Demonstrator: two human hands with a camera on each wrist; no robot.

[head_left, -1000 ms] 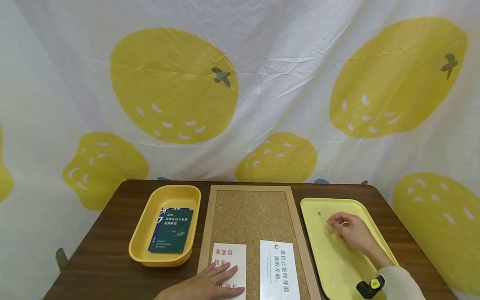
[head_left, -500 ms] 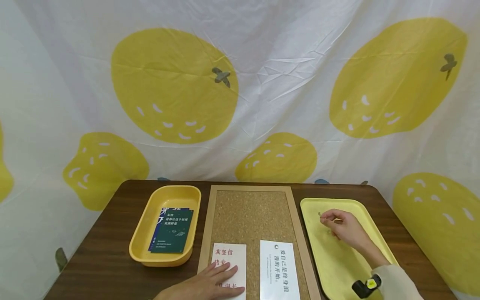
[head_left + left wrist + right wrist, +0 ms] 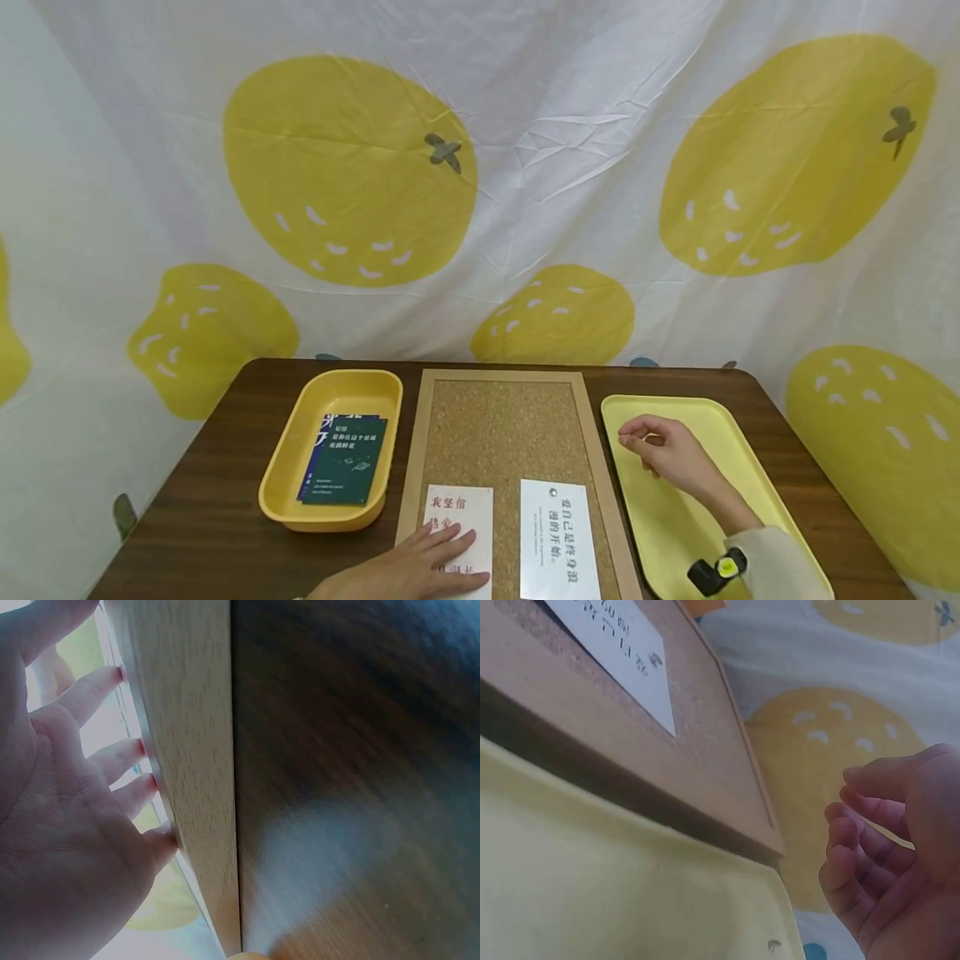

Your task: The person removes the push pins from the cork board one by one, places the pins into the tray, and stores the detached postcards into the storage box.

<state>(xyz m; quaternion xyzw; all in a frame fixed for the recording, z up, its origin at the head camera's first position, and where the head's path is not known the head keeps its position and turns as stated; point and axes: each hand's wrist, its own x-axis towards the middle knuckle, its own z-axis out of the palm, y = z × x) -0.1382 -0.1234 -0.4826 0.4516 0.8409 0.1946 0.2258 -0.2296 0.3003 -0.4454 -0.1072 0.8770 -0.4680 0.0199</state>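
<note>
My left hand [image 3: 420, 567] lies with spread fingers on a white card with red writing [image 3: 461, 505], on the corkboard [image 3: 502, 425]. In the left wrist view its fingertips [image 3: 139, 746] touch the board along the wooden frame. My right hand [image 3: 675, 454] is over the left part of the yellow tray [image 3: 675, 533], thumb and forefinger pinched together. A tiny thumbtack seems held there, almost hidden by the fingertips [image 3: 851, 776]. One small tack [image 3: 774, 945] lies in the tray in the right wrist view. A white card with dark writing [image 3: 558, 542] lies on the board's right side.
A yellow basin [image 3: 288, 467] with dark green and blue cards [image 3: 345, 462] stands left of the board. Brown wooden tabletop [image 3: 202, 500] surrounds these. A lemon-patterned cloth [image 3: 555, 200] hangs behind the table. The tray's raised rim runs close beside the board's wooden frame.
My right hand has moved left across the tray toward the corkboard, away from where the small tacks lay, its fingertips still pinched. The left hand has stayed on the card.
</note>
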